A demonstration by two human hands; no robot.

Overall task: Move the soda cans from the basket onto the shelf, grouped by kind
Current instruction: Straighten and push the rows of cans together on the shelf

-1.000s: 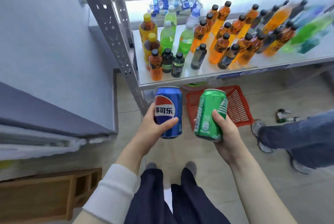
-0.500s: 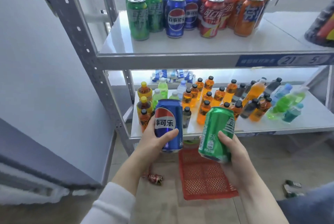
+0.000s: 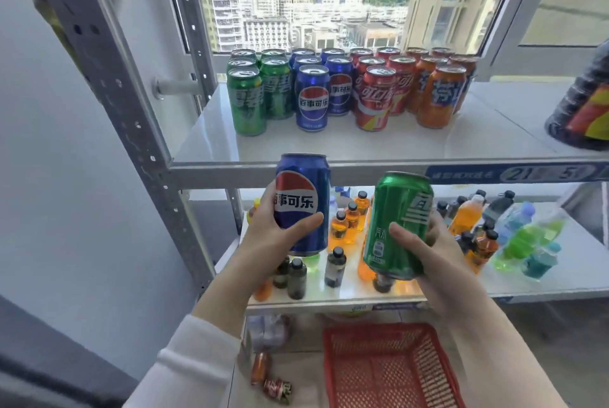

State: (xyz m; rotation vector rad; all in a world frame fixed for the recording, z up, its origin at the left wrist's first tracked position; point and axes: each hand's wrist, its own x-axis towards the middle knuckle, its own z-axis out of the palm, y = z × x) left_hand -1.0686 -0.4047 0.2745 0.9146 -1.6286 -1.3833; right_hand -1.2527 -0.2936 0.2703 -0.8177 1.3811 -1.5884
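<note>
My left hand (image 3: 275,236) grips a blue cola can (image 3: 303,203), held upright just below the front edge of the upper shelf (image 3: 379,147). My right hand (image 3: 431,252) holds a green soda can (image 3: 398,223), tilted slightly to the right. On the upper shelf stand grouped cans: green cans (image 3: 260,91) at left, then blue cans (image 3: 321,91), red cans (image 3: 379,94) and orange cans (image 3: 441,91). The red basket (image 3: 333,371) sits on the floor below my hands, and what shows of it holds nothing.
The lower shelf (image 3: 576,269) carries several small drink bottles (image 3: 346,226). A grey perforated upright (image 3: 112,78) rises at left. A dark bag (image 3: 583,111) sits at the upper shelf's right end. Small bottles (image 3: 276,391) lie on the floor left of the basket.
Both hands have risen with their cans from near the floor to the level of the upper shelf's edge. My view has tilted up, so the upper shelf's cans now show.
</note>
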